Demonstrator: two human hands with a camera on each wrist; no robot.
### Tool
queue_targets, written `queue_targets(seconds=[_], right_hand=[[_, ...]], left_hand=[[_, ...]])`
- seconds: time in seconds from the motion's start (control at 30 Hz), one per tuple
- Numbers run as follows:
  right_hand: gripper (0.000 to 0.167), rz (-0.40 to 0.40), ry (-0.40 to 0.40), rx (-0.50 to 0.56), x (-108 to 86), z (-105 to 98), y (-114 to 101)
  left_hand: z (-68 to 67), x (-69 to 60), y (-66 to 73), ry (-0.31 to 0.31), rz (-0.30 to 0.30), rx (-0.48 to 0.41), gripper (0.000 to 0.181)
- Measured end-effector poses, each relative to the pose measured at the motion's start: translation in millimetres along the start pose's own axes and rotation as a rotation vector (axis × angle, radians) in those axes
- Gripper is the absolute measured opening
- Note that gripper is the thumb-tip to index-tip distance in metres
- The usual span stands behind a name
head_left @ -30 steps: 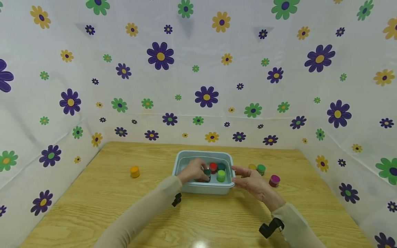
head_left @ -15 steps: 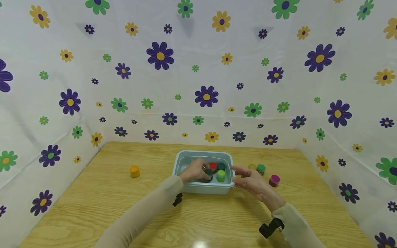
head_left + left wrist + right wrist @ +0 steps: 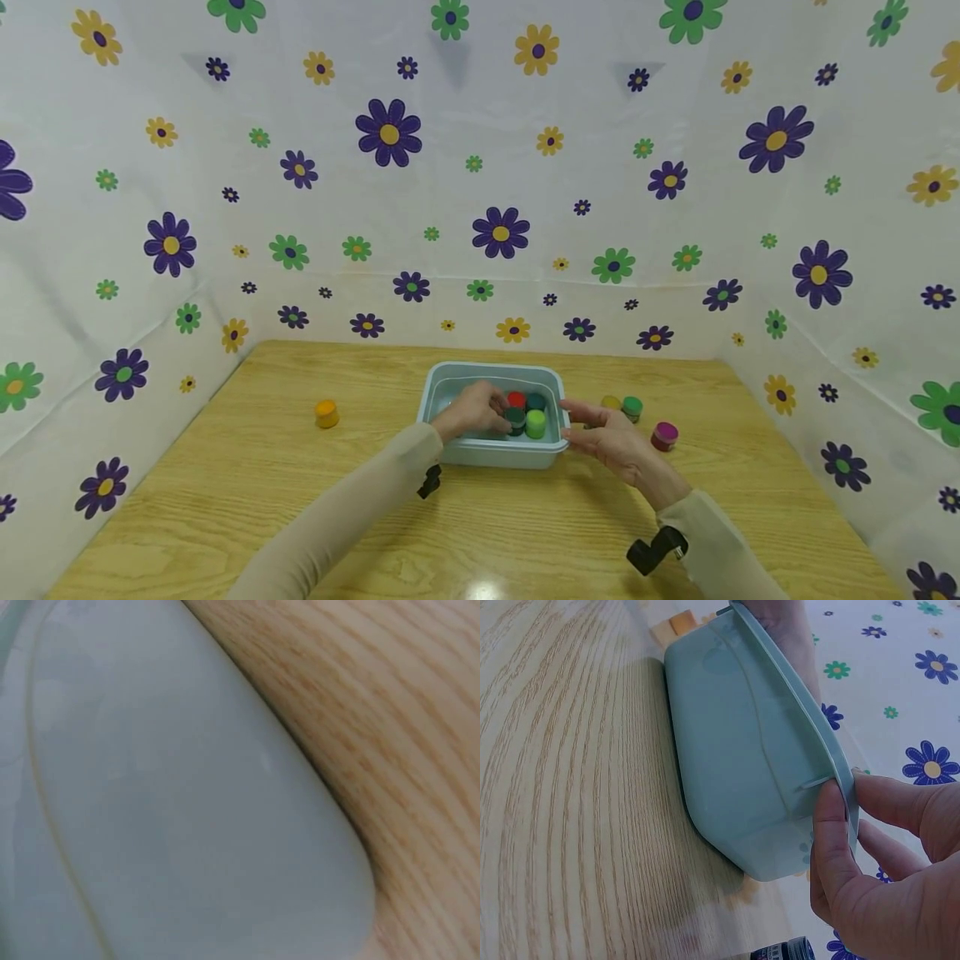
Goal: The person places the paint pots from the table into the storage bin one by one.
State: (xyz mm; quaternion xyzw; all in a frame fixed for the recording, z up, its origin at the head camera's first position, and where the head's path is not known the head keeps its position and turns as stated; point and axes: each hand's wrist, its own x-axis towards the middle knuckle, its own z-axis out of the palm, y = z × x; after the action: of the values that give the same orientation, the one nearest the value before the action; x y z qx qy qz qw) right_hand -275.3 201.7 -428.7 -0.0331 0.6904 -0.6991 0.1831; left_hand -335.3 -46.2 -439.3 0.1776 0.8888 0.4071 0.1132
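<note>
My left hand point(image 3: 474, 411) reaches into a light blue plastic tub point(image 3: 491, 457). Its fingertips are beside a dark green paint jar point(image 3: 515, 420), loosely bent; whether they touch it is hard to tell. Next to that jar in the tub stand a red jar point(image 3: 516, 401), a dark teal jar point(image 3: 536, 402) and a lime green jar point(image 3: 536, 424). At the tub's right end, my right hand point(image 3: 611, 437) pinches the rim between thumb and fingers, as the right wrist view shows. The left wrist view holds only the tub's outer wall point(image 3: 187, 787) and wood.
On the wooden table point(image 3: 375, 533), an orange jar point(image 3: 326, 413) stands left of the tub. Beyond my right hand are a yellow-lidded jar point(image 3: 611, 402), a green-lidded jar point(image 3: 632, 408) and a magenta-lidded jar point(image 3: 664, 436). A flower-patterned sheet point(image 3: 450, 192) encloses the back and sides.
The dark green jar has shifted right inside the tub, up to the red and lime jars. My left fingers no longer surround it. The right hand stays on the rim.
</note>
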Motion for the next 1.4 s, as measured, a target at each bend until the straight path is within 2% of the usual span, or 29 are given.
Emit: queue_targets(seconds=[0.3,0.53,0.8,1.0,1.13,1.23,1.4], right_hand=[[0.062,0.002,0.0,0.006,-0.6,-1.3,0.1],[0.062,0.006,0.004,0.006,-0.5,-1.1,-0.4],[0.061,0.007,0.009,0.001,-0.2,-1.0,-0.3],[0.061,0.002,0.007,-0.001,-0.1,-0.8,-0.5],[0.06,0.002,0.008,-0.005,0.0,-0.8,-0.5],[0.06,0.004,0.01,-0.004,-0.4,-0.7,-1.0],[0.06,0.008,0.012,-0.001,-1.5,-0.2,-2.0]], left_hand=[[-2.5,-0.6,-0.3,0.001,-0.006,-0.042,0.032],[-9.8,-2.8,-2.7,-0.014,0.028,-0.148,0.027],[-20.3,-4.3,-3.2,-0.014,0.052,-0.218,0.018],[-31.1,-8.9,0.7,-0.001,0.052,-0.205,0.015],[-37.4,-11.5,0.3,0.022,0.032,-0.205,0.015],[-41.8,-13.2,-2.5,0.043,0.016,-0.209,0.018],[-49.8,-14.5,-9.0,0.062,0.024,-0.207,0.024]])
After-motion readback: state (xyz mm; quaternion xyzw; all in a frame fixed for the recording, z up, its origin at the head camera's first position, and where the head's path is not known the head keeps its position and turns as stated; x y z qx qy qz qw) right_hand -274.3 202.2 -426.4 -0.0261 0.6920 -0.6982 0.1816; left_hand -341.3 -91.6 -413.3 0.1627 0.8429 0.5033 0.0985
